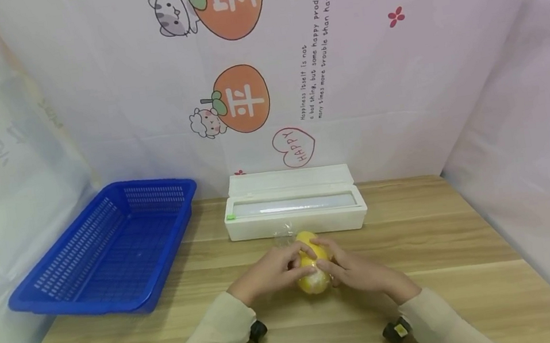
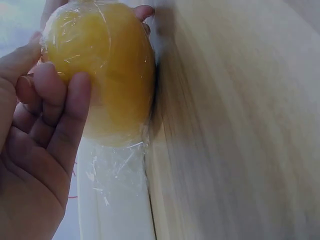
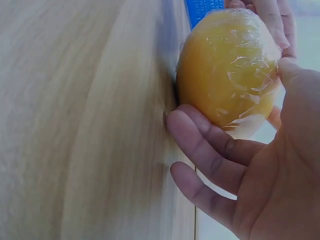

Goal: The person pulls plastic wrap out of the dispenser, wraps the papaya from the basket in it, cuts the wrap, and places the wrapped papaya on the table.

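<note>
A yellow oval fruit (image 1: pixel 314 286), wrapped in clear cling film, lies on the table between both hands. My left hand (image 1: pixel 276 270) holds its left side, index finger bent over the top and thumb lower down. From the other side my right hand (image 1: pixel 361 271) grips it, with the thumb on top and fingers along its flank, as the right wrist view shows. Loose cling film (image 2: pixel 107 172) sticks out past the fruit's far end in the left wrist view. Creases in the film shine on the fruit (image 3: pixel 225 70) in the right wrist view.
Behind the fruit stands a white cling film box (image 1: pixel 296 223) with its lid raised and a film roll inside. A blue plastic basket (image 1: pixel 149 304) sits at the left of the wooden table (image 1: pixel 444 230). Printed white sheeting (image 1: pixel 370 141) encloses the back and sides.
</note>
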Motion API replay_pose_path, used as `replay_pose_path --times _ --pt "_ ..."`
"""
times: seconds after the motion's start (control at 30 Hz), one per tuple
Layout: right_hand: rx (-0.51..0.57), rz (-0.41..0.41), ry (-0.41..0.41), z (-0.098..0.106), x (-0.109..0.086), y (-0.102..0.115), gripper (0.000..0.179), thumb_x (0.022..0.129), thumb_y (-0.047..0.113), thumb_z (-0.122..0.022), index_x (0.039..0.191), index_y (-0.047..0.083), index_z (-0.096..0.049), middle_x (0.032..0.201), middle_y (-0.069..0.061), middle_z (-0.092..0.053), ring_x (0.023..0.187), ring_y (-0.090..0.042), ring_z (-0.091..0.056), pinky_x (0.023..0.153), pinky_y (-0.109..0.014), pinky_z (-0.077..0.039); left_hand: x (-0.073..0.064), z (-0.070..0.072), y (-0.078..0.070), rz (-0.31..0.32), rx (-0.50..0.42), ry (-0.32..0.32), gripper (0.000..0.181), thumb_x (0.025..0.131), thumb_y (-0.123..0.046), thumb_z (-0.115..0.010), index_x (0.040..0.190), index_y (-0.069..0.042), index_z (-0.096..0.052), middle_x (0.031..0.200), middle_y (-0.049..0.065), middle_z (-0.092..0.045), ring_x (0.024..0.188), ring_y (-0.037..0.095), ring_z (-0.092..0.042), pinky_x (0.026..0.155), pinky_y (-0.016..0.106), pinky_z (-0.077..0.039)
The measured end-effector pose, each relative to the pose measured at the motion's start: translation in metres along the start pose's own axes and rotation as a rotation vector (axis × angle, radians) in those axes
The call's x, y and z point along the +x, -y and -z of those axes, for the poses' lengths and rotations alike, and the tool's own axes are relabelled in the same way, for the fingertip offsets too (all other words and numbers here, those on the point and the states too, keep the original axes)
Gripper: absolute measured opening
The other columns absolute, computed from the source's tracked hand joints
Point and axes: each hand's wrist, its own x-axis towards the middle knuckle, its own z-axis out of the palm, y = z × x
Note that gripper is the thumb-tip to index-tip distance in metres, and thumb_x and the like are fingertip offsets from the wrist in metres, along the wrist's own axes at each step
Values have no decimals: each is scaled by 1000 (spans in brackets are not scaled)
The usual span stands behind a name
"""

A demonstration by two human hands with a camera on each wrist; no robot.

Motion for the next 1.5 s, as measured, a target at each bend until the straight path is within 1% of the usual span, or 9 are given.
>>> replay_pose_path --times 0.17,0.27,0.4,0.57,0.63,0.73,0.93,1.17,1.5 --pt "21 -1 24 3 2 -4 55 110 41 -36 156 21 -13 86 -7 -66 80 -22 -64 73 -36 -53 -1 1 1 17 -44 1 16 104 -30 -56 118 -22 -61 63 -7 -54 50 5 -50 50 20 -43" --pt "82 -23 57 6 0 -5 55 110 42 -34 157 23 -12 107 -13 -66 88 -21 -66 80 -37 -54 -2 1 1 21 -37 0 16 105 -30 -55 117 -23 -61 63 -8 -55 51 6 -53 50 21 -44" --pt "209 -37 103 11 -2 -8 55 109 28 -35 159 26 -12 134 -28 -51 96 -27 -67 86 -41 -56 -3 0 2 27 -44 -3 15 104 -31 -56 116 -23 -62 65 -7 -56 52 6 -54 51 21 -45" --pt "195 9 114 12 -1 -13 76 97 4 -50 158 26 -12 102 -20 -65 88 -26 -64 80 -38 -55 -5 -1 3 25 -67 -10 16 104 -32 -56 116 -23 -62 66 -7 -56 53 7 -56 52 22 -47" --pt "135 24 91 10 1 -13 80 94 3 -58 157 26 -14 85 -11 -65 79 -21 -62 75 -35 -54 -5 -1 3 18 -65 -16 16 104 -32 -56 115 -22 -62 66 -7 -56 53 7 -56 52 22 -47" --pt "73 27 52 7 2 -10 83 92 8 -66 156 25 -16 78 -3 -62 71 -15 -58 66 -31 -52 -5 -1 2 10 -44 -23 16 104 -31 -56 116 -22 -61 66 -8 -55 53 6 -55 52 22 -47" --pt "20 20 44 6 3 -3 91 87 11 -72 156 23 -14 80 -3 -60 71 -14 -56 62 -30 -51 -5 -1 1 5 -25 -31 16 104 -30 -57 116 -21 -61 65 -8 -55 52 5 -55 53 21 -47" --pt "133 27 122 11 4 -8 104 83 23 -84 157 25 -11 90 -8 -66 86 -24 -64 75 -34 -55 -7 -4 4 10 -61 -37 17 103 -33 -57 115 -21 -63 65 -8 -56 53 6 -55 52 21 -46" --pt "233 -6 146 16 11 -17 79 96 29 -70 155 30 -18 88 -13 -70 83 -32 -68 73 -44 -57 -7 -3 5 28 -66 -26 17 103 -35 -58 115 -24 -62 65 -8 -56 53 7 -56 51 21 -45"
